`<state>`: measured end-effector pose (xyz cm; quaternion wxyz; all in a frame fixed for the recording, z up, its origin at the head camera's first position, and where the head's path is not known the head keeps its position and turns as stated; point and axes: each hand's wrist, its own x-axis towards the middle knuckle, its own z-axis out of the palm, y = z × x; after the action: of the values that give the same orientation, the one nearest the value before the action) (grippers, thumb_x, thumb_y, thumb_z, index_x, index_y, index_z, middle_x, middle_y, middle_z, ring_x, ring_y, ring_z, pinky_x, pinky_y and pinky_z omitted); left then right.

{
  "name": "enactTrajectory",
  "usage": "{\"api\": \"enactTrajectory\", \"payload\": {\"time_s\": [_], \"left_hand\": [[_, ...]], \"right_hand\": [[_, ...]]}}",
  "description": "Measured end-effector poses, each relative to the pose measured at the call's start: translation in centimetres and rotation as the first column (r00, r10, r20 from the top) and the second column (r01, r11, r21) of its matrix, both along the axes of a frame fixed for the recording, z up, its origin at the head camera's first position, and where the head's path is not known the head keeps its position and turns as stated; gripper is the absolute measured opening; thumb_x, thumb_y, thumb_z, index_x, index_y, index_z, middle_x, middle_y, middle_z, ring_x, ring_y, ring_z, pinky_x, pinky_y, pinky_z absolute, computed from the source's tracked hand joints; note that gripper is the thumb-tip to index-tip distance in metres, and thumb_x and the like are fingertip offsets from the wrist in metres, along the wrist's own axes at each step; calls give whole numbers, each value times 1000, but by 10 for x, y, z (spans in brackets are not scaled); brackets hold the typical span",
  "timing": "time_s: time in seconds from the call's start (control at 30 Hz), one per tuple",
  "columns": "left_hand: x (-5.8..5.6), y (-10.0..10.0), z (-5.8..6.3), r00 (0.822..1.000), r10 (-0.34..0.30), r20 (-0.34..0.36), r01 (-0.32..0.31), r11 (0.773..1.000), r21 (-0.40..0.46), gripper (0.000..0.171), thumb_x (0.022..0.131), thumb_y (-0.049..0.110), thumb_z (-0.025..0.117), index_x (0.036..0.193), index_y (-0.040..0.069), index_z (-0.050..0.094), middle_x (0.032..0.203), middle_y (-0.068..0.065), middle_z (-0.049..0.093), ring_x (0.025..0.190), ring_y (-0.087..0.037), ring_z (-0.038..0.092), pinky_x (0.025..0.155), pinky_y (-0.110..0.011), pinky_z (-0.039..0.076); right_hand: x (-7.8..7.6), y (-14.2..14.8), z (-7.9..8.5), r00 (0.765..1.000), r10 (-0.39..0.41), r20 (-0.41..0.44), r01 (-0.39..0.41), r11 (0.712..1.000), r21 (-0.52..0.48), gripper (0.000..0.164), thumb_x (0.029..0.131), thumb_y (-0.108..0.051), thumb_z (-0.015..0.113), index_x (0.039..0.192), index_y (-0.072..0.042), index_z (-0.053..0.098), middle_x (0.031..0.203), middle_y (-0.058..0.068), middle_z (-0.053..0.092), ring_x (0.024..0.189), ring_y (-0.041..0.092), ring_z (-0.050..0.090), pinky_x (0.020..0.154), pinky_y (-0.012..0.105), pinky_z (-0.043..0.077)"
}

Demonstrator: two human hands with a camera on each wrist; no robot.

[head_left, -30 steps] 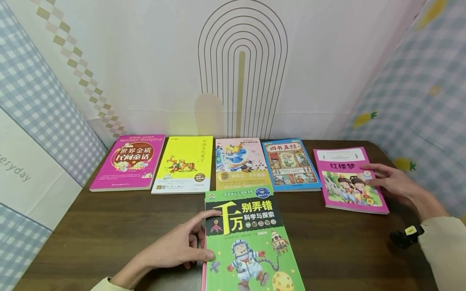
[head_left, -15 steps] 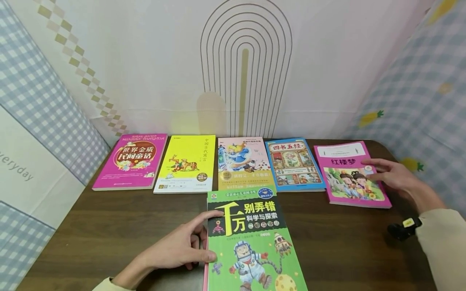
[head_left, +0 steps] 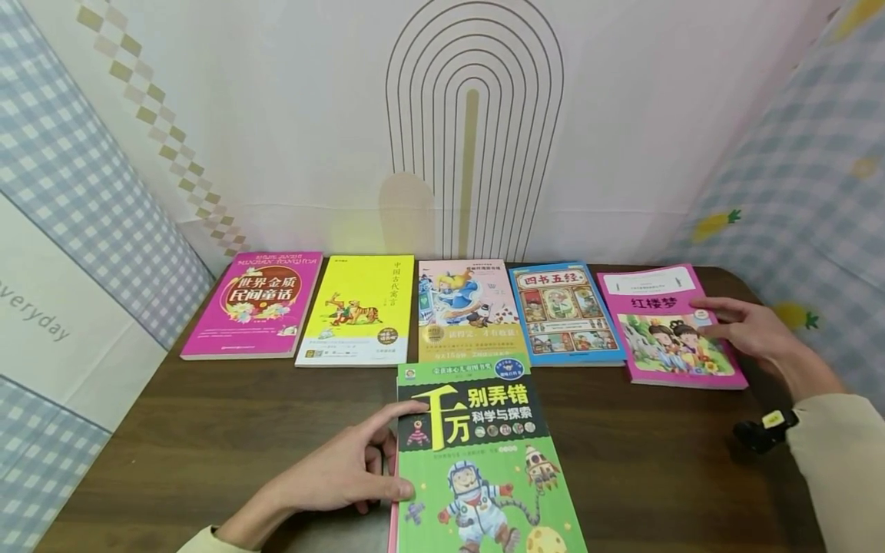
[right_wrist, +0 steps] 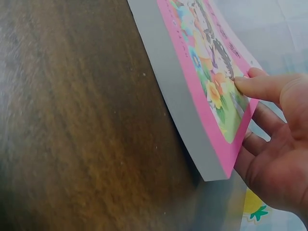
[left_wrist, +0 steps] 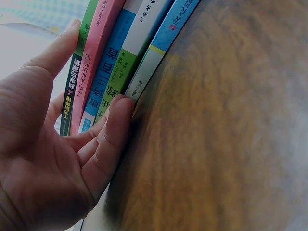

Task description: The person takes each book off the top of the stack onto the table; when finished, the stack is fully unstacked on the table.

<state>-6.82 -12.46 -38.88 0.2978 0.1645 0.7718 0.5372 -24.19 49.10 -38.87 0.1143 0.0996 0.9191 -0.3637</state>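
Observation:
My left hand [head_left: 339,468] holds the left side of a stack of books at the front of the table, thumb on the green astronaut book [head_left: 484,476] on top. In the left wrist view its fingers lie along the spines, which include a pink spine [left_wrist: 96,57] and a blue spine [left_wrist: 108,67]. At the right end of the back row, my right hand [head_left: 760,334] grips the right edge of a magenta book [head_left: 639,322], thumb over its cover. In the right wrist view the fingers lie along that book's side. Its left edge is right beside a blue book [head_left: 563,315].
Further left in the row lie a pink book [head_left: 466,299], a yellow book [head_left: 356,311] and another magenta book [head_left: 256,307]. The stack's far end overlaps the pink one in this view. A dark strap with a yellow tag [head_left: 770,420] is at the right wrist. Patterned cloth [head_left: 311,115] hangs behind the wooden table [head_left: 228,430].
The right hand has slid the magenta book away and to the left, narrowing the gap to the blue book. The left hand stays on the stack. The head view has shifted slightly.

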Motion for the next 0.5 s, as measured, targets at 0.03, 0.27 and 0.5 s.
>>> {"api": "enactTrajectory", "payload": {"time_s": [0.03,0.27,0.5], "left_hand": [[0,0,0,1000,-1,0,1,1000,2,80,92,31,84,156,48,40,99,-12,65,58,-13,59,46,-38,57],[-1,1,1,1000,-6,-6,6,1000,14,80,92,31,84,156,47,39,98,-12,64,59,-12,59,47,-38,58],[0,0,0,1000,-10,-22,10,1000,12,80,92,31,84,156,47,39,97,-11,65,59,-11,59,46,-37,58]], "right_hand": [[0,0,0,1000,-3,-6,3,1000,5,75,103,-33,68,162,0,34,161,40,32,129,50,39,94,52,43],[-3,-2,-1,999,-16,-40,17,1000,24,72,103,-30,68,160,2,37,159,42,33,129,52,38,95,57,43],[-4,-3,-1,999,-9,-43,10,1000,17,72,103,-30,68,159,2,38,159,41,33,132,53,38,101,65,42]]}}
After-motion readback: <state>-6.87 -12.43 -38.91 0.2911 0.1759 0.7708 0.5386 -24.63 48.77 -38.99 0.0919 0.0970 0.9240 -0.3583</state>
